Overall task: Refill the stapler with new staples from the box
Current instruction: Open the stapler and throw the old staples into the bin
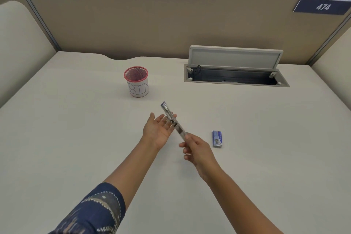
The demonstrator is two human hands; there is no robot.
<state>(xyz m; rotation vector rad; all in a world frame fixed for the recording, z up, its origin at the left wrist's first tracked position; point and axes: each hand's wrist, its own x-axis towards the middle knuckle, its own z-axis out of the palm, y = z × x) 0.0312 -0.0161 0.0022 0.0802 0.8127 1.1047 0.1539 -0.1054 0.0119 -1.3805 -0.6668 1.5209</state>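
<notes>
One stapler (173, 119), swung open into long thin strip, held above desk (76, 119) centre. Long axis diagonal: far end points up-left toward cup, near end down-right. Right hand (197, 151) fingers clamped on near end. Left hand (158, 131) palm up, fingers spread apart, under stapler's middle. One blue staple box (217, 138) flat on desk, right of hands, closed. One red mesh cup (136, 81) labelled "BIN", contents unclear. One cable tray (235, 77), lid raised.
</notes>
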